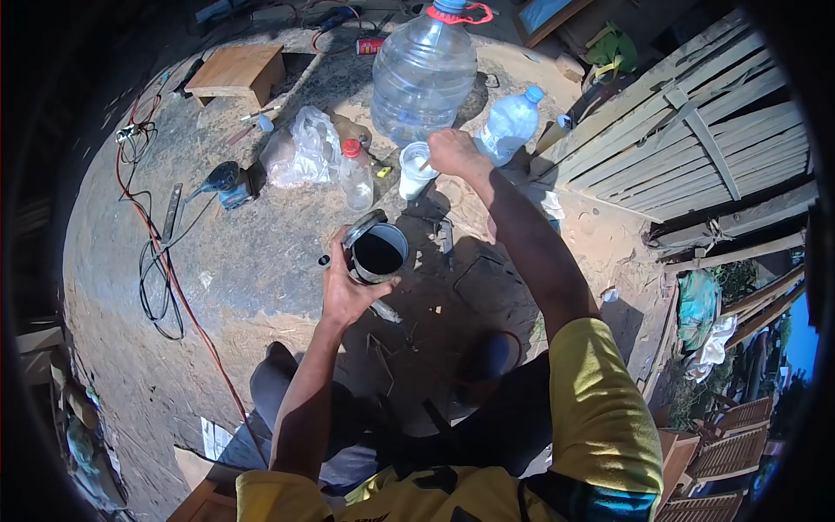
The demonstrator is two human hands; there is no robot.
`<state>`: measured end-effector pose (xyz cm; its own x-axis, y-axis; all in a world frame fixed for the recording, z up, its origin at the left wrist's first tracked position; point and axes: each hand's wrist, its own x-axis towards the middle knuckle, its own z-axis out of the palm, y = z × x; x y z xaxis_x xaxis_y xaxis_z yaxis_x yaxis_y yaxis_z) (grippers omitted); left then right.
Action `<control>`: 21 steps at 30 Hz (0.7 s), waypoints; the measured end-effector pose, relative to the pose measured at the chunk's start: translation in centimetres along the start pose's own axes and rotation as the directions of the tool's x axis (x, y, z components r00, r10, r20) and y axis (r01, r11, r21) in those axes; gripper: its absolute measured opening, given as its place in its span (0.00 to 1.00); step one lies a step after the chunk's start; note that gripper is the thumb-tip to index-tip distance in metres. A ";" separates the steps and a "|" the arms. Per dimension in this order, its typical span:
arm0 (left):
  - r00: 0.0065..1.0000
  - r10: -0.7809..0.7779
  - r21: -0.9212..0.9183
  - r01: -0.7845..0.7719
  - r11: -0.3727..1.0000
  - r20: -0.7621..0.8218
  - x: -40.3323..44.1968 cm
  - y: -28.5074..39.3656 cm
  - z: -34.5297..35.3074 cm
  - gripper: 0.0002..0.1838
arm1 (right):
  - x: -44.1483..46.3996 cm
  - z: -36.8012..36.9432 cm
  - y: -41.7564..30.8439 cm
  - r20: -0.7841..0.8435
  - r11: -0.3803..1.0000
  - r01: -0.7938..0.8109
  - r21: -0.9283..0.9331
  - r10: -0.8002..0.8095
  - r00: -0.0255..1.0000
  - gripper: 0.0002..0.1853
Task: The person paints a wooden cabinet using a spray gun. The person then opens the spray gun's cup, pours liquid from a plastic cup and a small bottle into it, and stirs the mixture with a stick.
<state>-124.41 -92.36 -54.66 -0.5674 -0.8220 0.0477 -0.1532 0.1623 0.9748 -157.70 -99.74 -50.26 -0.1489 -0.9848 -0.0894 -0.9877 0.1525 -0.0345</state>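
Observation:
My left hand (345,294) is wrapped round an open can (403,250) with dark contents, tilted towards me. Its round lid (362,224) stands up at the can's rim. Over a clear plastic cup (410,187) with white contents, my right hand (457,153) is closed on a thin stick (425,163) that reaches into the cup. A small clear bottle with a red cap (355,183) stands left of the cup. Behind the cup is a large clear water jug (422,83); a blue-capped bottle (507,129) stands right of it.
A sander (230,184), an orange cord (174,283) and a black cable lie on the ground at left. A crumpled plastic bag (309,148) and a small wooden stool (233,74) are farther back. Wooden slatted panels (687,130) stand at right.

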 end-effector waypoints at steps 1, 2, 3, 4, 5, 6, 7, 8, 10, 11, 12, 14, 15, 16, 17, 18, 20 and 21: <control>1.000 -0.020 -0.012 0.020 1.000 -0.006 0.0 0.1 0.0 0.64 | 0.1 0.1 0.0 0.055 1.000 0.003 -0.014 -0.002 0.998 0.15; 0.999 -0.036 -0.022 0.035 0.999 -0.011 -0.1 0.2 -0.1 0.63 | 0.0 0.2 0.0 0.107 1.000 0.007 -0.028 -0.004 0.994 0.14; 0.999 -0.040 -0.019 0.040 0.999 -0.009 -0.1 -0.1 -0.1 0.63 | -0.2 -0.4 -0.2 0.110 1.000 0.006 -0.023 -0.004 0.994 0.14; 0.999 -0.033 -0.034 0.033 0.999 -0.008 0.0 -0.4 -0.1 0.63 | -0.4 -1.1 -0.2 0.083 1.000 0.008 -0.024 -0.006 0.997 0.14; 1.000 -0.025 -0.048 0.025 0.999 -0.005 0.0 -0.7 0.0 0.63 | -0.7 -1.7 -0.2 0.056 1.000 0.009 -0.024 -0.008 0.998 0.14; 1.000 -0.026 -0.045 0.026 0.999 -0.004 0.0 -0.6 -0.1 0.63 | -0.9 -1.7 0.1 0.056 1.000 0.009 -0.021 -0.008 0.998 0.14; 1.000 -0.006 -0.029 0.005 1.000 -0.011 0.0 -0.6 -0.2 0.64 | -1.3 -1.6 0.5 -0.003 0.999 0.022 -0.047 -0.022 1.000 0.13; 1.000 0.015 -0.014 -0.015 1.000 -0.016 -0.1 -0.6 -0.3 0.64 | -1.8 -1.6 1.0 -0.060 0.997 0.033 -0.076 -0.037 0.997 0.13; 0.999 0.030 -0.019 -0.030 0.999 -0.020 0.2 -1.2 -0.2 0.64 | -3.0 -2.6 2.6 -0.120 0.989 0.136 -0.062 -0.143 0.982 0.10; 0.999 0.043 -0.022 -0.044 0.999 -0.026 0.2 -1.5 -0.3 0.64 | -4.0 -3.1 3.2 -0.116 0.989 0.137 -0.063 -0.143 0.983 0.10; 0.999 0.041 -0.024 -0.041 0.999 -0.023 0.3 -1.4 -0.4 0.64 | -5.8 -3.9 2.9 -0.223 0.991 0.133 -0.029 -0.136 0.965 0.07; 1.000 0.006 0.013 -0.006 1.000 -0.019 0.5 -1.1 -0.6 0.63 | -9.1 -4.7 3.2 -0.325 0.992 0.123 0.003 -0.115 0.939 0.05; 1.000 0.008 0.009 -0.008 1.000 -0.010 0.7 -1.3 -0.6 0.63 | -10.7 -5.0 3.8 -0.374 0.992 0.125 -0.005 -0.118 0.920 0.05; 1.000 0.018 -0.021 -0.019 1.000 -0.014 0.9 -1.5 -0.5 0.63 | -12.4 -5.1 4.4 -0.423 0.992 0.126 -0.011 -0.119 0.898 0.05; 0.999 0.029 -0.048 -0.030 0.998 -0.017 1.1 -1.7 -0.5 0.63 | -14.1 -5.0 4.7 -0.424 0.993 0.115 -0.011 -0.109 0.899 0.05; 0.999 -0.030 -0.122 0.031 0.992 0.012 1.2 -1.6 -0.5 0.64 | -15.8 -4.6 4.9 -0.476 0.992 0.066 0.111 -0.006 0.880 0.05; 0.999 -0.045 -0.096 0.047 0.994 0.024 0.9 -2.0 -0.1 0.64 | -19.1 -2.7 6.1 -0.556 0.948 0.027 0.316 0.162 0.815 0.07; 0.999 -0.048 -0.064 0.048 0.997 0.005 1.5 -2.0 -0.5 0.64 | -20.8 -0.6 6.9 -0.516 0.882 -0.056 0.468 0.324 0.793 0.08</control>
<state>-124.50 -94.18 -56.41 -0.5638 -0.8259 -0.0004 -0.1282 0.0870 0.9879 -161.43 -78.22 -48.08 -0.4628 -0.7746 0.4312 -0.8405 0.2288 -0.4911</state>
